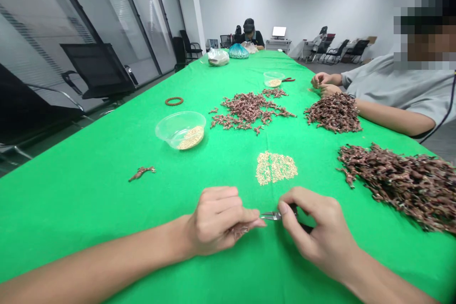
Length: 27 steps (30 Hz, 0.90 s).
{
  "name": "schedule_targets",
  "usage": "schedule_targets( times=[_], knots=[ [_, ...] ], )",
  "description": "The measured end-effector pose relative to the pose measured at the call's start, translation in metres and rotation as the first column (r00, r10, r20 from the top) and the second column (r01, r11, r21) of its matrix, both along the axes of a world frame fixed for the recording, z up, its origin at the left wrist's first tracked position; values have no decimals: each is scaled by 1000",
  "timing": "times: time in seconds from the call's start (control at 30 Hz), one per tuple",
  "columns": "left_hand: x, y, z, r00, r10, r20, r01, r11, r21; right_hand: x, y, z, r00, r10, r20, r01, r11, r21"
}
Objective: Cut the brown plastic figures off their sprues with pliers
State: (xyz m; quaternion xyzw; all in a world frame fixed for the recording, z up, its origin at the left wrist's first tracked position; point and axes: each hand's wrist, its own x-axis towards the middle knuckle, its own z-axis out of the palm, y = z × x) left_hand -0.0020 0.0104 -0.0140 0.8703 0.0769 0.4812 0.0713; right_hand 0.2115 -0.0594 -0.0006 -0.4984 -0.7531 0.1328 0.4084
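My left hand (221,218) is closed around a reddish-brown shrivelled piece (239,232), mostly hidden by the fingers. Thumb and forefinger are pinched at the tip of the jaws of small pliers (272,216); whatever lies between is too small to make out. The dark-handled pliers are gripped in my right hand (320,232), their jaws pointing left. Just beyond both hands, small pale grains (283,168) are spread on the green cloth (199,275). A single brown piece (141,173) lies apart at the left.
A clear bowl (167,128) holds more grains, with a brown ring (174,101) behind it. Brown heaps (406,180) lie at right and mid-table (247,109). A co-worker's hands (326,86) are at the right edge. Farther off are another bowl (273,77), bags (238,51) and a seated person (251,35).
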Motion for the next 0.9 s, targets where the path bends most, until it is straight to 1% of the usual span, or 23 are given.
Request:
schedule_targets(
  times=[0.07, 0.1, 0.17, 0.23, 0.33, 0.63, 0.77, 0.9],
  knots=[
    [0, 0, 2, 1000, -26, -4, 26, 1000, -15, 1, 1, -2, 999, 5, 53, -14, 985, 173],
    [0, 0, 3, 999, -37, -9, 37, 999, -23, 1, 1, -3, 997, -1, 74, -16, 973, 232],
    [0, 0, 4, 999, -47, -14, 47, 998, -29, 1, 2, -3, 995, -7, 104, -25, 955, 296],
    [0, 0, 5, 999, -45, -18, 45, 999, -26, 0, 1, -2, 992, -4, 124, -37, 946, 322],
    [0, 0, 4, 998, -51, -27, 50, 998, -26, -1, 1, -3, 991, 14, 131, -56, 946, 319],
    [-1, 1, 5, 996, -82, -39, 81, 996, -20, -2, 0, -4, 995, 52, 86, -71, 969, 235],
    [-1, 2, 3, 994, -107, -36, 106, 994, -30, -3, -1, -4, 995, 54, 88, -70, 978, 198],
    [-1, 2, 1, 994, -103, -42, 101, 994, -52, -4, 0, -3, 996, 63, 66, -74, 980, 183]
  ],
)
